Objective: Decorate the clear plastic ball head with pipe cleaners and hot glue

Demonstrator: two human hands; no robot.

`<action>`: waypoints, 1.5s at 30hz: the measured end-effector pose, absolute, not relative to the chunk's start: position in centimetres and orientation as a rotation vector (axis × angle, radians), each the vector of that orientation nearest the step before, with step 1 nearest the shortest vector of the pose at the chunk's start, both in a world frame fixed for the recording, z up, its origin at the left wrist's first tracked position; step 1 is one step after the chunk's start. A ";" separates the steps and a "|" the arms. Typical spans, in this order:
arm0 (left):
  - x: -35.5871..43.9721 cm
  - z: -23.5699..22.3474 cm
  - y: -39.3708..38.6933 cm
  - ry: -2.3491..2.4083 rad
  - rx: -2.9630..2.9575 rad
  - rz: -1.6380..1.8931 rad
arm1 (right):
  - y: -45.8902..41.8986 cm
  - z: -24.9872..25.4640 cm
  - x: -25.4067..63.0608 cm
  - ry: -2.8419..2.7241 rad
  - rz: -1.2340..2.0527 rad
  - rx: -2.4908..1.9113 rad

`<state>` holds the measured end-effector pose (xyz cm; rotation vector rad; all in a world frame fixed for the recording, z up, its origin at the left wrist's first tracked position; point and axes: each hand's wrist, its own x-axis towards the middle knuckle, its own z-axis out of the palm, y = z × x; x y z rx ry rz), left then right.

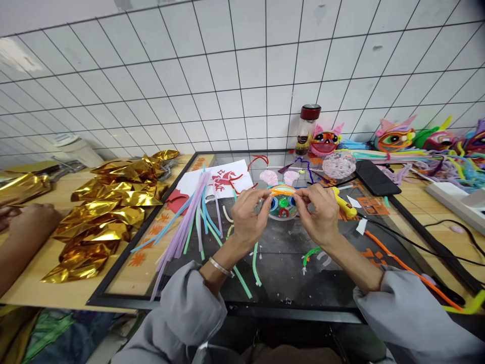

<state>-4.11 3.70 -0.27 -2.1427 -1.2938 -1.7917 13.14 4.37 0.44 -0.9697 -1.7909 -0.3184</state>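
Note:
Between my hands an orange pipe cleaner (pixel 282 191) is stretched level, its ends pinched in the fingertips of my left hand (pixel 247 211) and my right hand (pixel 320 211). It lies across the front of a round animal-face craft (pixel 283 214), apparently touching it. Two pale pink ears (pixel 270 177) top this face, with blue eyes, a green nose and a red mouth below. Both hands stay close at its sides, so its edges are partly hidden. Just right of my right hand lies a yellow glue gun (pixel 344 203) with a black cord.
Purple, blue and green pipe cleaners (pixel 185 227) lie left on the black-framed glass board (pixel 278 309). Gold foil (pixel 109 202) and a co-worker's hand (pixel 36 220) are farther left. At the back right are a bottle (pixel 305 129), a phone (pixel 377 178), finished faces (pixel 394 135) and a power strip (pixel 460 202).

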 end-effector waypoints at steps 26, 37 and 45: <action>-4.8 -0.4 3.8 -1.467 -2.292 -1.892 | 5.8 1.5 14.4 -2.010 -0.554 -1.057; -4.9 -1.1 4.1 -1.430 -2.342 -1.718 | 6.1 1.1 14.6 -2.038 -0.540 -1.058; -4.9 -1.4 4.1 -1.434 -2.369 -1.625 | 6.1 1.0 14.8 -2.048 -0.521 -1.070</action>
